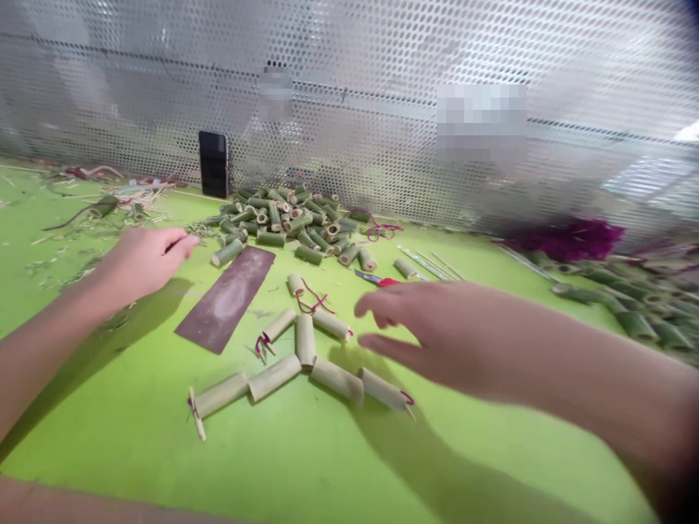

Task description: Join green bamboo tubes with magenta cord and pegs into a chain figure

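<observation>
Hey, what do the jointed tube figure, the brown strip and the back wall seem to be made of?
Tube figure: probably bamboo, pale and smooth-looking; its straight tubes resemble the hollow green pieces behind. Brown strip: perhaps sandpaper, matte with a pale patch; any grit is too fine to see. Back wall: likely metal, silvery with bright reflections and punched holes.

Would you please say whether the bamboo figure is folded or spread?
The bamboo figure is spread, its limbs splayed outward across the table.

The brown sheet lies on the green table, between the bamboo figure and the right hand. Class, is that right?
No, not the right hand: the head view shows the sheet on the table, between the figure and the left hand.
</observation>
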A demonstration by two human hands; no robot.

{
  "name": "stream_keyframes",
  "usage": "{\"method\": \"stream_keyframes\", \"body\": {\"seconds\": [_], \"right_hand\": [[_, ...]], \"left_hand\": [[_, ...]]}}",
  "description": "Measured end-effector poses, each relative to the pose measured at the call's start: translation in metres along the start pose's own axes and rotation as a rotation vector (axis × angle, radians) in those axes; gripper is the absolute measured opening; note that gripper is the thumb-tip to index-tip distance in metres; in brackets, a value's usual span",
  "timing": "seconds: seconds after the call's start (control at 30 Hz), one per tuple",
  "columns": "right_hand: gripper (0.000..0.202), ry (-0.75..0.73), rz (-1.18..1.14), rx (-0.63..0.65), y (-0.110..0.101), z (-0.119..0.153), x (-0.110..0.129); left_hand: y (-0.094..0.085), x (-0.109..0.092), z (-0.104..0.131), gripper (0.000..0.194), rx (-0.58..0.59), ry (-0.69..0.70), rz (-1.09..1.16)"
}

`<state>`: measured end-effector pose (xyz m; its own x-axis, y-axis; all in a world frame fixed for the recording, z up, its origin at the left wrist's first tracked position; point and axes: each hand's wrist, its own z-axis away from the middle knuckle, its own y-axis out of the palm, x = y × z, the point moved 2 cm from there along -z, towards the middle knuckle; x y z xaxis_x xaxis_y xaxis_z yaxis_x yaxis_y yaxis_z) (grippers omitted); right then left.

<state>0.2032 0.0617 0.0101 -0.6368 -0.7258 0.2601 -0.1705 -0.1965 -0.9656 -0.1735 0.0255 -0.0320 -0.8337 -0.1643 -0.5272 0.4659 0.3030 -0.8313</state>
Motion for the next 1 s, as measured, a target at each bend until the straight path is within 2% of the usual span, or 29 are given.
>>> {"method": "stream_keyframes", "body": {"seconds": [0.03,0.07,0.13,0.2,0.3,0.4,0.53,0.63,0.77,0.9,1.0], "right_hand": [[0.028,0.041,0.072,0.122,-0.003,-0.020,-0.006],[0.027,0.073,0.109,0.169,-0.005,-0.037,-0.012],[0.023,0.095,0.162,0.182,-0.003,-0.061,-0.023],[0.019,0.038,0.173,0.159,0.007,-0.073,-0.028],[0.022,-0.112,0.156,0.131,0.022,-0.078,-0.028],[0.024,-0.224,0.119,0.136,0.033,-0.075,-0.023],[0.022,-0.275,0.095,0.097,0.041,-0.073,-0.022],[0.019,-0.245,0.039,0.062,0.043,-0.074,-0.026],[0.017,-0.163,-0.227,0.034,0.041,-0.076,-0.036],[0.013,0.025,-0.727,0.041,0.045,-0.079,-0.046],[0.013,0.101,-0.969,0.046,0.052,-0.080,-0.050]], "left_hand": [[0.001,-0.002,0.001,0.039,-0.007,0.015,-0.015],[0.002,-0.004,0.002,0.044,-0.012,0.040,-0.052],[0.006,-0.008,0.003,0.055,0.004,0.105,-0.121],[0.012,-0.010,0.004,0.054,0.058,0.160,-0.174],[0.020,-0.008,0.005,0.050,0.135,0.207,-0.170],[0.025,-0.005,0.006,0.049,0.163,0.257,-0.143],[0.028,-0.006,0.009,0.043,0.161,0.306,-0.150],[0.030,-0.007,0.011,0.041,0.163,0.322,-0.153],[0.030,-0.009,0.013,0.039,0.142,0.348,-0.161],[0.029,-0.014,0.016,0.039,0.146,0.361,-0.160],[0.031,-0.020,0.016,0.040,0.192,0.346,-0.178]]}}
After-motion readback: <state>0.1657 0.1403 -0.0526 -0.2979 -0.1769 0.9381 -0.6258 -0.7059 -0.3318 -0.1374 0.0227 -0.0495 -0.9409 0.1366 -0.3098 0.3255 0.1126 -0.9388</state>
